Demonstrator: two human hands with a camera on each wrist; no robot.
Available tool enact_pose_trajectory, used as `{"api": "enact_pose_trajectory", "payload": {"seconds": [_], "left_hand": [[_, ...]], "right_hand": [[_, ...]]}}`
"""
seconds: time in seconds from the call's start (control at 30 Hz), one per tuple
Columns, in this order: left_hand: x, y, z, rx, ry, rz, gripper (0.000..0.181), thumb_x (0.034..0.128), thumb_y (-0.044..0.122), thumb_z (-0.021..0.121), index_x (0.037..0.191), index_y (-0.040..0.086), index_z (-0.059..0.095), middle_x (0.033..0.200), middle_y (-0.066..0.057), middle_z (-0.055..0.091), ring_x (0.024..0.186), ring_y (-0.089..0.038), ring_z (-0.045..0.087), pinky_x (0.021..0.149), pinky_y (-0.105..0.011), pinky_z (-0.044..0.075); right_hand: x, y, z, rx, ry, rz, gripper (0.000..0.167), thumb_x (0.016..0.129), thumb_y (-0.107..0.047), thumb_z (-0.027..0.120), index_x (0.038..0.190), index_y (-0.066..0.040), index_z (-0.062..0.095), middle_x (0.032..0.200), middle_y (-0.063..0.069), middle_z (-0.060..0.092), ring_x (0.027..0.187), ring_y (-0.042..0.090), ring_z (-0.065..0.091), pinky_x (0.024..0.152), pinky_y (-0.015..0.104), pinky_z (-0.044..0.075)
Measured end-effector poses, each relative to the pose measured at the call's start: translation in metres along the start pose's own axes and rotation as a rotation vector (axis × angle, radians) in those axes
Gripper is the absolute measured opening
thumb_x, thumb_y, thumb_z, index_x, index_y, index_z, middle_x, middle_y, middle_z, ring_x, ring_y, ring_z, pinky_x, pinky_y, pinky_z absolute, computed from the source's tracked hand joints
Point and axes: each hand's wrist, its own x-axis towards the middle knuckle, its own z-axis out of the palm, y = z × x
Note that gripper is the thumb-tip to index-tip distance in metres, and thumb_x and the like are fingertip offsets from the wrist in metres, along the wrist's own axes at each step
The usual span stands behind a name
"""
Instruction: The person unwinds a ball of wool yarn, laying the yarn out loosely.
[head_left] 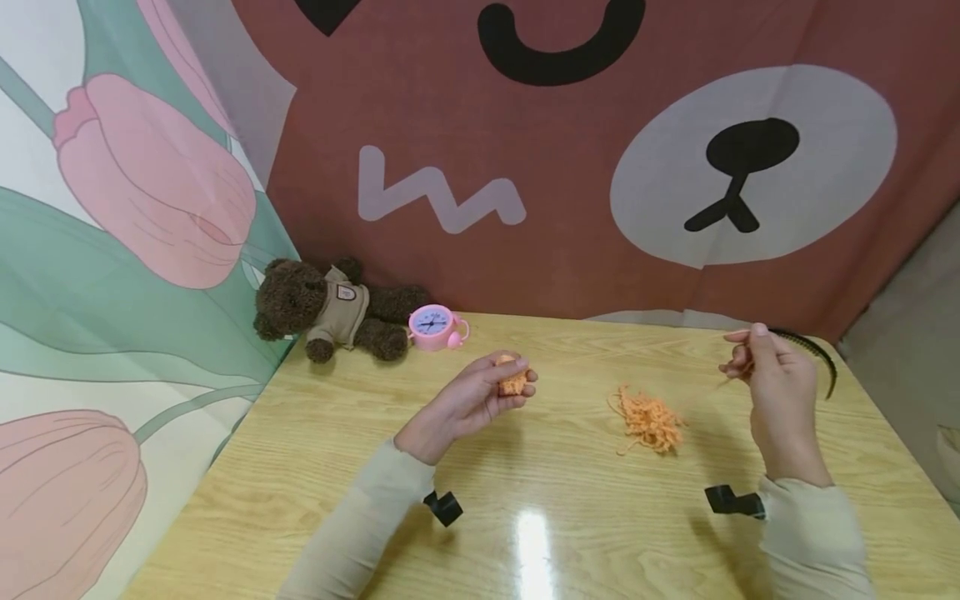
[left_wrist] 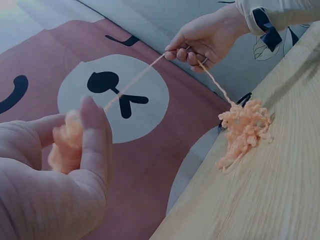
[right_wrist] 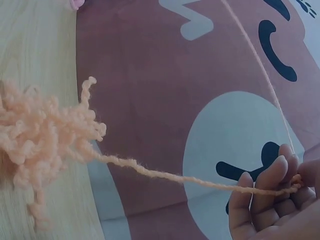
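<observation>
A small wound ball of orange yarn (head_left: 513,379) sits in my left hand (head_left: 480,392), gripped between thumb and fingers. My right hand (head_left: 783,396) is raised at the right and pinches the yarn strand (right_wrist: 200,181). From those fingertips one length of strand (left_wrist: 135,80) stretches taut across to the left hand. Another length runs down to a loose, curly heap of orange yarn (head_left: 651,421) on the table between the hands.
On the wooden table (head_left: 600,517), a brown teddy bear (head_left: 348,308) lies at the back left beside a pink alarm clock (head_left: 432,325). A thin black curved thing (head_left: 821,350) lies behind the right hand. A printed cloth (head_left: 465,275) hangs along the back edge.
</observation>
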Motion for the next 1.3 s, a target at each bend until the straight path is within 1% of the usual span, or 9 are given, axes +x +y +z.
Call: {"api": "enact_pose_trajectory", "payload": {"seconds": [0.23,0.37,0.5,0.57,0.77,0.87,1.0,1.13,1.3], "left_hand": [[0.0,0.003,-0.001,-0.029,0.049,0.03,0.036,0.104,0.005,0.047,0.139,0.003,0.04,0.098,-0.001,0.065,0.077,-0.006,0.064,0.067,-0.014,0.057],[0.0,0.004,-0.003,-0.013,0.119,0.032,0.036,0.1026,0.011,0.045,0.138,0.007,0.042,0.085,0.004,0.057,0.064,-0.005,0.05,0.056,-0.016,0.044],[0.0,0.006,-0.005,-0.041,0.141,0.045,0.028,0.1062,0.014,0.045,0.134,0.009,0.045,0.087,0.003,0.062,0.068,-0.004,0.059,0.06,-0.014,0.052],[0.0,0.006,-0.005,-0.059,0.135,0.056,0.029,0.1068,0.012,0.046,0.135,0.009,0.044,0.094,0.0,0.066,0.076,-0.006,0.067,0.068,-0.015,0.058],[0.0,0.007,-0.002,-0.05,0.071,0.057,0.03,0.1061,0.008,0.048,0.136,0.004,0.046,0.108,-0.007,0.066,0.089,-0.01,0.071,0.081,-0.016,0.061],[-0.001,0.009,-0.003,-0.041,0.065,0.059,0.033,0.1062,0.009,0.048,0.138,0.002,0.044,0.108,-0.005,0.065,0.087,-0.009,0.07,0.08,-0.016,0.061],[-0.003,0.013,-0.009,-0.115,0.149,0.113,0.029,0.1059,0.01,0.049,0.134,0.003,0.047,0.102,-0.004,0.066,0.081,-0.007,0.068,0.076,-0.015,0.06],[-0.005,0.019,-0.018,-0.213,0.229,0.172,0.022,0.1052,0.009,0.049,0.127,0.006,0.048,0.098,-0.005,0.066,0.079,-0.008,0.067,0.073,-0.014,0.059],[-0.005,0.026,-0.027,-0.304,0.32,0.264,0.019,0.1054,0.008,0.049,0.124,0.007,0.048,0.1,-0.006,0.065,0.079,-0.009,0.066,0.072,-0.015,0.059]], "right_hand": [[0.003,-0.003,-0.006,-0.021,0.016,0.015,0.044,0.1,-0.04,0.059,0.101,0.002,0.072,0.072,0.001,0.058,0.061,0.012,0.06,0.063,0.017,0.058],[0.008,-0.008,-0.011,0.068,0.159,0.038,0.04,0.1,-0.035,0.061,0.096,0.004,0.072,0.07,0.002,0.057,0.056,0.012,0.058,0.057,0.017,0.057],[0.011,-0.01,-0.018,0.104,0.215,0.047,0.037,0.101,-0.031,0.061,0.095,0.003,0.072,0.073,0.002,0.058,0.057,0.012,0.058,0.054,0.017,0.056],[0.01,-0.009,-0.021,0.001,0.154,0.063,0.035,0.103,-0.033,0.058,0.099,-0.001,0.072,0.078,0.0,0.06,0.062,0.01,0.059,0.057,0.014,0.055],[0.008,-0.001,-0.02,-0.565,-0.194,0.068,0.042,0.106,-0.046,0.044,0.116,-0.013,0.067,0.086,-0.011,0.062,0.081,0.003,0.061,0.071,0.008,0.055],[0.008,0.0,-0.017,-0.636,-0.242,0.063,0.047,0.104,-0.052,0.043,0.121,-0.014,0.066,0.074,-0.004,0.055,0.074,0.01,0.058,0.072,0.013,0.058],[0.01,-0.002,-0.026,-0.535,-0.21,0.085,0.042,0.101,-0.052,0.049,0.12,-0.02,0.068,0.072,-0.003,0.047,0.07,0.013,0.051,0.07,0.013,0.059],[0.015,-0.005,-0.044,-0.281,-0.158,0.117,0.029,0.098,-0.042,0.062,0.103,-0.015,0.074,0.08,-0.007,0.056,0.069,0.01,0.053,0.066,0.014,0.059],[0.021,-0.011,-0.07,-0.082,0.024,0.148,0.024,0.095,-0.033,0.07,0.09,-0.01,0.075,0.079,-0.006,0.058,0.061,0.01,0.054,0.055,0.016,0.055]]}}
